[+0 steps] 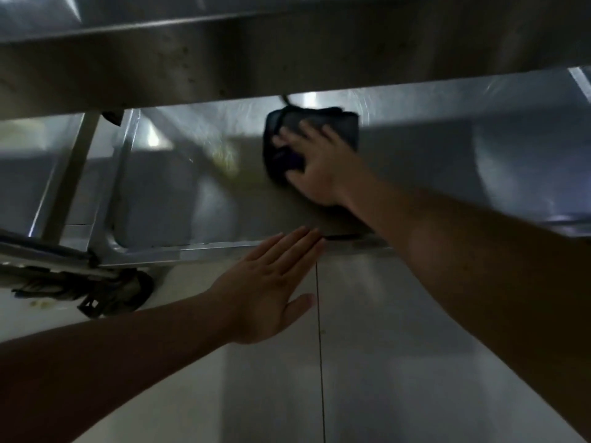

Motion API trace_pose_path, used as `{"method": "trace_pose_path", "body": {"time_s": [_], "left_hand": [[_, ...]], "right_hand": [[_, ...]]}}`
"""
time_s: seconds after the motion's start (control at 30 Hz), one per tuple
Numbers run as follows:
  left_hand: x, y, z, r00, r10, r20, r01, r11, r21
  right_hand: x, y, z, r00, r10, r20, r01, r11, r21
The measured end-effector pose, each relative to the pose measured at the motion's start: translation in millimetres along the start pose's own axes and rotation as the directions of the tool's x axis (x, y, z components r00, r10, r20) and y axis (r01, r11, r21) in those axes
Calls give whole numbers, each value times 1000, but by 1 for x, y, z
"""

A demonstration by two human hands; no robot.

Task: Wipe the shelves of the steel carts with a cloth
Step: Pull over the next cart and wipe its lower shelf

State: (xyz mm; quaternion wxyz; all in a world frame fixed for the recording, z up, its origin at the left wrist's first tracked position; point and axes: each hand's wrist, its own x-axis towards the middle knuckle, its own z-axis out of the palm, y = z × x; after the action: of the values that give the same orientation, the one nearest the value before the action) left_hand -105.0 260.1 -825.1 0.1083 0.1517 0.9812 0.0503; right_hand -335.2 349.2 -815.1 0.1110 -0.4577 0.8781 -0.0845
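My right hand [319, 164] presses flat, fingers spread, on the dark cloth [311, 139] lying on the lower steel shelf [192, 193]. My left hand [275, 282] rests open at its front rim. The upper shelf [224, 59] overhangs; a caster wheel [118, 295] sits left.

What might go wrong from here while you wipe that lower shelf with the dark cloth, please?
1. The right hand presses the dark cloth deep under the upper shelf; lifting the arm could knock it against that edge.
2. The left hand lies flat near the lower shelf rim; the fingers might catch on it.
3. Yellowish smears remain left of the cloth and could be missed.
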Motion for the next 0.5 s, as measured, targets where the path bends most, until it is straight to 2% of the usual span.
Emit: {"method": "trace_pose_path", "body": {"time_s": [0.03, 0.1, 0.17, 0.23, 0.3, 0.37, 0.4, 0.43, 0.5], "left_hand": [[0, 1, 0, 1000, -1, 7, 1, 1000, -8], [2, 2, -2, 1000, 1, 19, 0, 1000, -29], [3, 2, -5, 1000, 2, 18, -1, 999, -51], [3, 1, -7, 1000, 11, 20, -10, 997, -82], [1, -4, -9, 999, 41, 16, -39, 993, -110], [-9, -14, -10, 999, 45, -11, -46, 993, -106], [-17, -21, -9, 999, 23, -35, -26, 996, -82], [-28, -30, -8, 998, -18, -61, 15, 998, -53], [-50, -46, -5, 991, -103, -85, 103, 995, -9]], "right_hand": [[-7, -1, 3, 996, -85, 29, 85, 996, -5], [-22, 10, 0, 992, -124, 30, 123, 992, 18], [-39, 32, -4, 1000, -4, -28, 5, 999, 40], [-61, 67, -9, 971, 224, -85, -219, 974, 64], [-85, 108, -17, 856, 503, -119, -494, 864, 98], [-104, 141, -26, 651, 749, -124, -730, 663, 167], [-108, 150, -28, 556, 823, -119, -802, 569, 185], [-108, 154, -29, 501, 858, -114, -838, 514, 183], [-97, 148, -25, 472, 874, -117, -855, 486, 180]]}}
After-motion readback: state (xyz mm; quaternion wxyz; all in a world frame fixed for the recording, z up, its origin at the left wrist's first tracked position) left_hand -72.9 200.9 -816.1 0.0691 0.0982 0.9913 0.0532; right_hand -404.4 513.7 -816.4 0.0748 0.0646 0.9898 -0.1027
